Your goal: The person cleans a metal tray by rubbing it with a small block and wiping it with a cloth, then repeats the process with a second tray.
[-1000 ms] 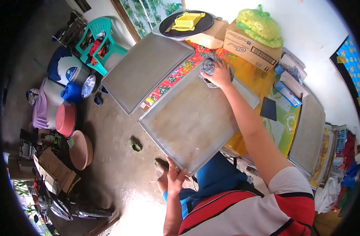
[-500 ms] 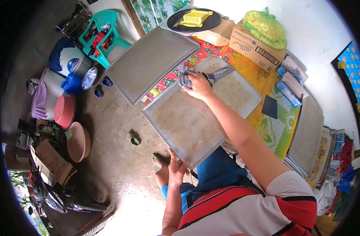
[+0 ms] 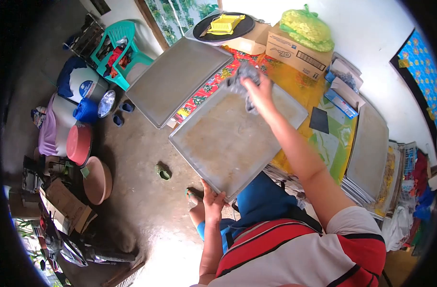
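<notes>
A metal tray with brownish stains lies tilted across the near side of the table. My left hand grips its lower corner, thumb near the rim. Over the tray's far part, my right hand holds a grey cloth, bunched up and blurred by motion. Whether the cloth touches the metal cannot be made out. Beside it, a second metal tray rests on the red floral cloth.
Behind the trays stand a black round tray with a yellow rack and a cardboard box. Stacked trays are at the right. A green chair, basins and slippers are on the left.
My right hand has lifted the cloth off the tray's surface or nearly so, and the cloth hangs looser. The view has shifted slightly. My left hand keeps its grip on the corner.
</notes>
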A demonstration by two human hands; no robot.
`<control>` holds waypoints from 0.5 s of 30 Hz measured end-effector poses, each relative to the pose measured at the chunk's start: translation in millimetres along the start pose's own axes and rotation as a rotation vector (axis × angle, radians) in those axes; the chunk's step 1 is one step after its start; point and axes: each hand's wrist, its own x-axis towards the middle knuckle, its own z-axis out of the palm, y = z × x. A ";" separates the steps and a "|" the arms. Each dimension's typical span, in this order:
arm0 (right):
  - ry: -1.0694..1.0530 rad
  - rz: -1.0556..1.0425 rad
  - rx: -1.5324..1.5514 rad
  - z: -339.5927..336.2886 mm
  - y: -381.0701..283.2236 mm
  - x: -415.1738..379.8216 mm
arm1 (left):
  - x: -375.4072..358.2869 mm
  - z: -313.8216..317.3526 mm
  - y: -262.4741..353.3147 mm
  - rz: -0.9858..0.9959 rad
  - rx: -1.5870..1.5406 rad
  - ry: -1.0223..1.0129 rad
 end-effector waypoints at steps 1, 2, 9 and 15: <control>0.044 -0.028 0.128 -6.6 -27.0 6.6 | 0.5 0.8 -1.0 0.011 0.005 0.005; 0.086 -0.059 0.258 -12.2 -52.8 13.2 | -0.4 3.1 1.0 0.010 0.007 -0.003; 0.015 -0.155 0.458 -20.7 -140.3 34.1 | -2.0 5.3 -6.3 0.063 0.036 -0.014; 0.015 -0.114 0.177 -38.5 -56.6 30.0 | -3.1 4.1 0.2 0.017 0.087 -0.002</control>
